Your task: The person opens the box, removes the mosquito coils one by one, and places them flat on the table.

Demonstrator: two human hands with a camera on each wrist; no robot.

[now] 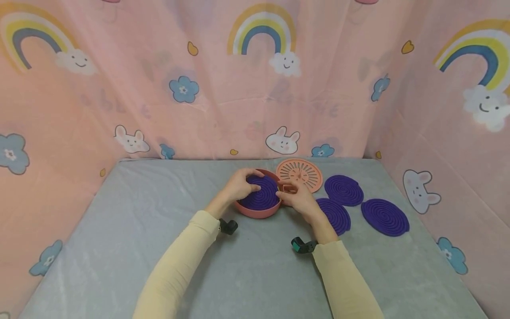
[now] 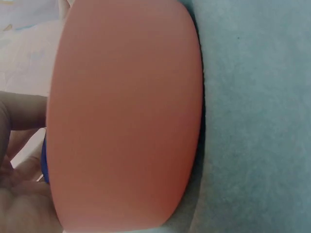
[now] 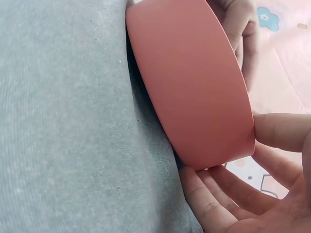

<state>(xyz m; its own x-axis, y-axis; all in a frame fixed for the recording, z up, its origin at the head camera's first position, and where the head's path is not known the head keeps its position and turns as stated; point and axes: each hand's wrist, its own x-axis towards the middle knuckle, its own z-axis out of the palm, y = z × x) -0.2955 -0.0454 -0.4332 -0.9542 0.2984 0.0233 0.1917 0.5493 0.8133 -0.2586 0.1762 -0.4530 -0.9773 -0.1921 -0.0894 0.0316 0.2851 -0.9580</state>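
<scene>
A round orange-pink holder, shaped like a shallow bowl, stands on the cloth-covered table with a purple spiral mosquito coil inside its rim. My left hand pinches the coil at its upper left, thumb on its face and fingers over the far edge. On the other side, my right hand grips the holder by its right wall. In the right wrist view the thumb is at the rim and the fingers bend against the outer wall. The left wrist view shows mostly the holder's side, which hides most of the coil.
An orange slotted lid lies behind the right hand. Further right are three more purple coils, one at the back, one partly behind the right wrist and one outermost. A pink patterned curtain borders the table.
</scene>
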